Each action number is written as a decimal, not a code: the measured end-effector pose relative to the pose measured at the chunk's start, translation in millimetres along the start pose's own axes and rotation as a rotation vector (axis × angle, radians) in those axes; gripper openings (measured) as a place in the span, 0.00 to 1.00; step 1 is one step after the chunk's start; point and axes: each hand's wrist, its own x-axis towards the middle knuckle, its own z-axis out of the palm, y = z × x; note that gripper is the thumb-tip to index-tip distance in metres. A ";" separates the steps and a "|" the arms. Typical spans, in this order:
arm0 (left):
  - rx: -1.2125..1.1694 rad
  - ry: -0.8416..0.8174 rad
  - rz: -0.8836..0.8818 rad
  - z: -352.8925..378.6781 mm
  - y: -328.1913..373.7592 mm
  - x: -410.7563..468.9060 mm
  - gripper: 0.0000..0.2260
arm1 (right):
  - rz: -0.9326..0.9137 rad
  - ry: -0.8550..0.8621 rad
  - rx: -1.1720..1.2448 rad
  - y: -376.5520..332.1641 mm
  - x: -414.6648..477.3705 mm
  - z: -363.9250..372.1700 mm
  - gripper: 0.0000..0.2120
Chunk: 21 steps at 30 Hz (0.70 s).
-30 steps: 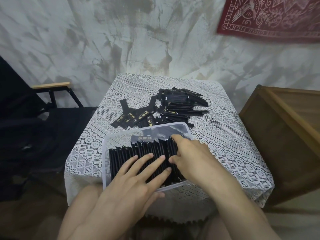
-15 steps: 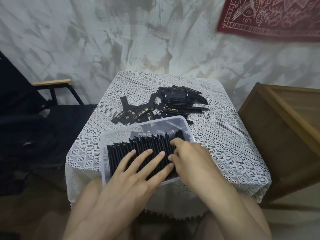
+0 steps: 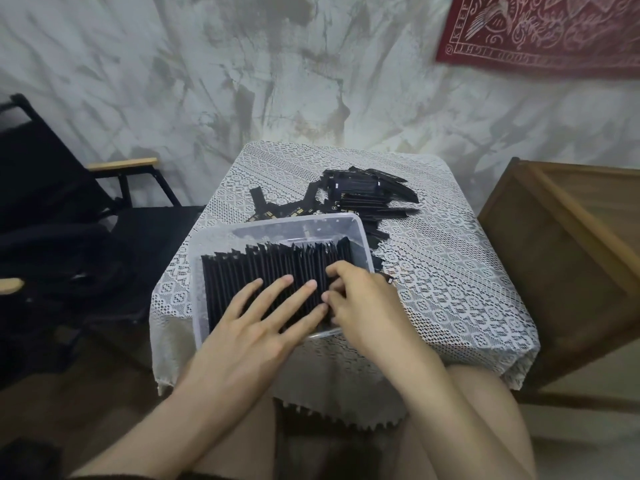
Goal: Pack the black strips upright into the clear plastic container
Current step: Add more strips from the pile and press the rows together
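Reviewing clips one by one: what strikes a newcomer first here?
Black strips stand upright in the clear plastic container at the near edge of the lace cloth; the left hand lies flat on them, the right hand pinches the row's right end. Behind it lies a loose pile.

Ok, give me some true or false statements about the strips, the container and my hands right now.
1. The left hand lies flat on the upright strips in the clear container. True.
2. The container holds nothing. False: a row of strips fills most of it.
3. Loose strips lie piled beyond the container. True.
4. The right hand rests on that loose pile. False: it is at the row's right end.
5. The tablecloth is plain red. False: it is white lace.
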 end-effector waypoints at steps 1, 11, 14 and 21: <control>0.005 0.001 -0.006 -0.9 1.7 -0.4 0.40 | -0.001 0.007 0.010 0.5 -1.9 0.5 0.12; -0.007 -0.048 0.015 -2.9 -0.6 2.3 0.32 | 0.040 -0.006 0.191 5.8 -8.8 3.5 0.15; 0.002 -0.012 0.029 -5.2 -0.2 3.6 0.24 | 0.024 -0.010 0.169 6.7 -9.9 2.3 0.17; -0.002 0.049 -0.004 -1.8 2.1 14.0 0.18 | -0.029 -0.009 0.035 4.8 -15.9 -2.8 0.19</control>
